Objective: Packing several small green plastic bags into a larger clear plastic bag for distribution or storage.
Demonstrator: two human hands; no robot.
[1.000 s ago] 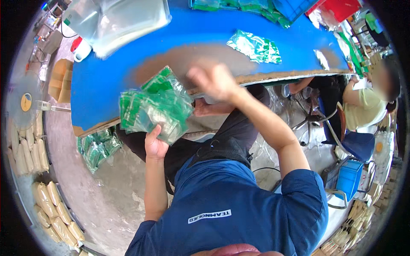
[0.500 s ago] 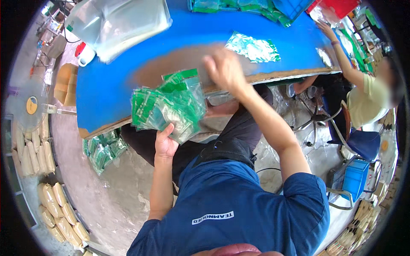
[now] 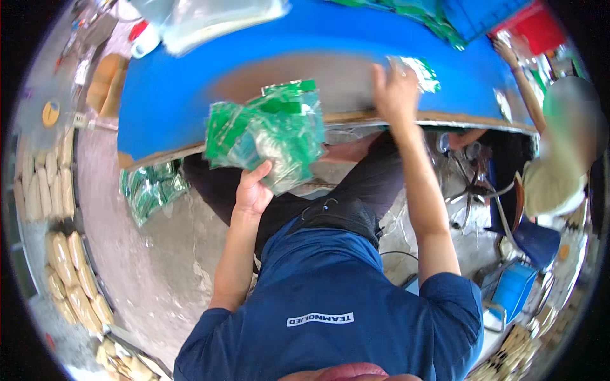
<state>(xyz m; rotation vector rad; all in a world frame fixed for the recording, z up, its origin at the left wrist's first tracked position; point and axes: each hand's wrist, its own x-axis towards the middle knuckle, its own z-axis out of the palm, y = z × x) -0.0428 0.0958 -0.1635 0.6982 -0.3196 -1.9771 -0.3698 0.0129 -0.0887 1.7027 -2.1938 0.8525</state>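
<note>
My left hand (image 3: 253, 190) grips the lower edge of a clear plastic bag full of green sachets (image 3: 270, 133), holding it up in front of the blue table's near edge. My right hand (image 3: 395, 92) reaches out over the blue tabletop (image 3: 184, 89) and rests on a smaller pack of green sachets (image 3: 419, 70) lying there. Its fingers lie on the pack's left part. My dark trousers and blue shirt fill the lower middle.
A second bag of green sachets (image 3: 151, 188) lies on the grey floor at left. Clear plastic bags (image 3: 210, 19) sit at the table's far side. Tan packets (image 3: 70, 273) line the left. Another person (image 3: 559, 159) sits at right, one arm on the table by a red bin (image 3: 537, 28).
My left hand has lifted the big bag of green sachets higher and rightward. My right hand has left that bag and stretched across the table to the smaller green pack.
</note>
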